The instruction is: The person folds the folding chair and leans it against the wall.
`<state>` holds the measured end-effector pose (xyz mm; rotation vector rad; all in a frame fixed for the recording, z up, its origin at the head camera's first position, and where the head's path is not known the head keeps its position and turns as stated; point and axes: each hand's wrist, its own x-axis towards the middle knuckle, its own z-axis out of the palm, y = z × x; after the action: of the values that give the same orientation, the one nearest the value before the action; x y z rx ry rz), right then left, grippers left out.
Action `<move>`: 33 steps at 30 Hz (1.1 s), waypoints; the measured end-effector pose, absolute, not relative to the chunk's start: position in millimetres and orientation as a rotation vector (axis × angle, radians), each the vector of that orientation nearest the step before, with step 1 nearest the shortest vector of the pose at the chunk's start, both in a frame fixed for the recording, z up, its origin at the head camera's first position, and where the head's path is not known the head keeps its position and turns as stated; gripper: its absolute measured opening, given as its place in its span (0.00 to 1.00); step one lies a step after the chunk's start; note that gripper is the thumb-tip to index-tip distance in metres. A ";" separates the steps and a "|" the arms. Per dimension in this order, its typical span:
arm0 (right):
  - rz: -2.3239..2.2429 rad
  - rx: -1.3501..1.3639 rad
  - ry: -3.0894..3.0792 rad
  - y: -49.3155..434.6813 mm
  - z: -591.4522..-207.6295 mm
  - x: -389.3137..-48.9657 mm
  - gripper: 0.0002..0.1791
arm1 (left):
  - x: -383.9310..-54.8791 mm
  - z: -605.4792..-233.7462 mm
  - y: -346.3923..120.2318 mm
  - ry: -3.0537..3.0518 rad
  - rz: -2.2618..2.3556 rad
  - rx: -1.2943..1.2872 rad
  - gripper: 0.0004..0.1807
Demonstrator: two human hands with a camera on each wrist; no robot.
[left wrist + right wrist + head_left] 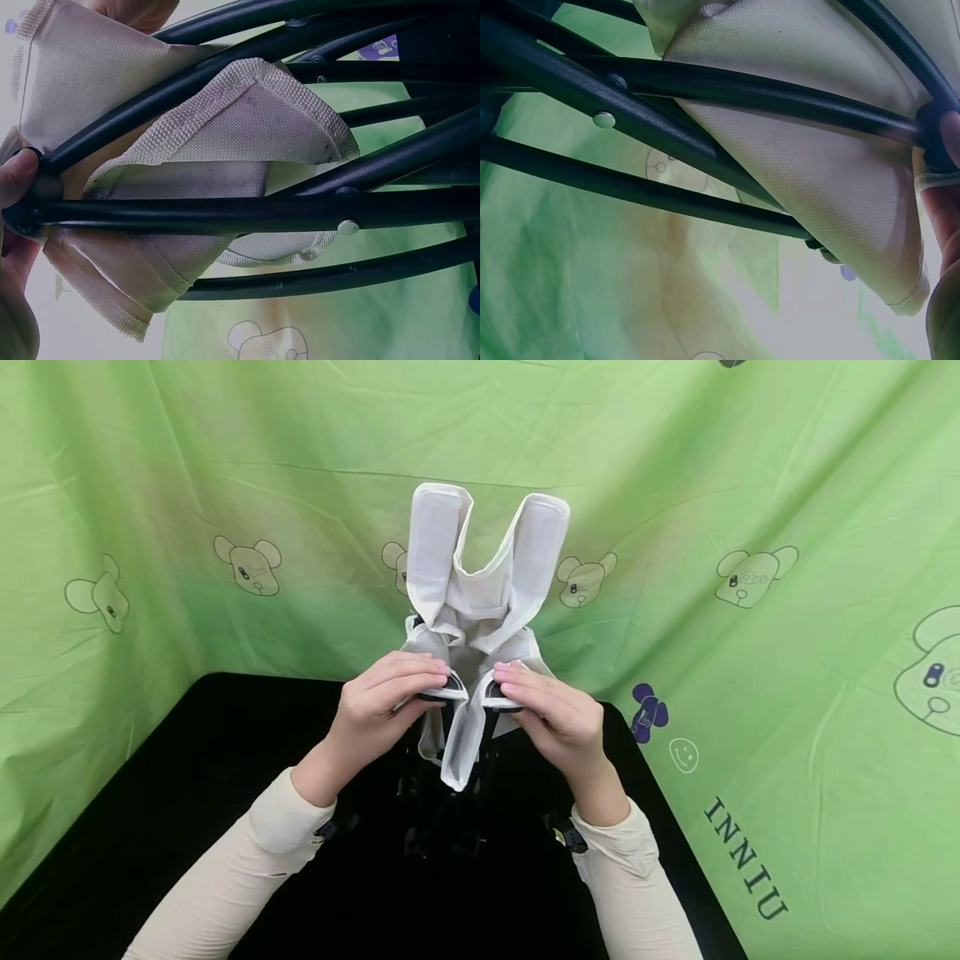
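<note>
A small folding chair with white fabric and a black tube frame stands bunched together in front of me. Two fabric flaps point up at its far side, and a narrow fold hangs toward me. My left hand pinches the chair's near left corner, fingers on top and thumb below, at a black end piece. The right hand grips the matching near right corner the same way. Crossing tubes joined by rivets show in the right wrist view. The frame's lower part blends into the dark table.
Beneath the chair lies a black table. A green curtain printed with bear heads surrounds it at the back and both sides, close behind the fabric flaps. Dark straps sit at my wrists.
</note>
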<state>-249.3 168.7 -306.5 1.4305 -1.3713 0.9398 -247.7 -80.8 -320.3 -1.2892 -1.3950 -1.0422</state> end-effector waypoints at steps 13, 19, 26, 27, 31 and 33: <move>0.927 1.413 -1.397 167.2 -306.0 -246.8 0.10 | -247.9 -319.1 -73.4 -1.403 -1.031 -1.296 0.19; 0.923 1.414 -1.415 167.2 -304.8 -248.3 0.09 | -248.5 -318.0 -73.4 -1.421 -1.020 -1.294 0.20; 0.941 1.445 -1.437 163.9 -302.5 -249.9 0.09 | -249.8 -316.4 -76.5 -1.434 -1.048 -1.293 0.19; 0.943 1.448 -1.441 163.4 -302.4 -250.0 0.09 | -250.1 -316.4 -77.0 -1.436 -1.051 -1.293 0.19; 0.939 1.447 -1.455 161.6 -302.4 -251.1 0.09 | -252.8 -317.0 -78.2 -1.439 -1.082 -1.297 0.18; 0.943 1.446 -1.459 160.9 -302.6 -252.0 0.09 | -254.5 -317.6 -78.5 -1.438 -1.101 -1.301 0.18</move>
<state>-252.0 160.9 -302.6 1.4464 -1.4587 0.9433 -254.5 -78.5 -317.6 -1.3008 -1.4377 -1.1013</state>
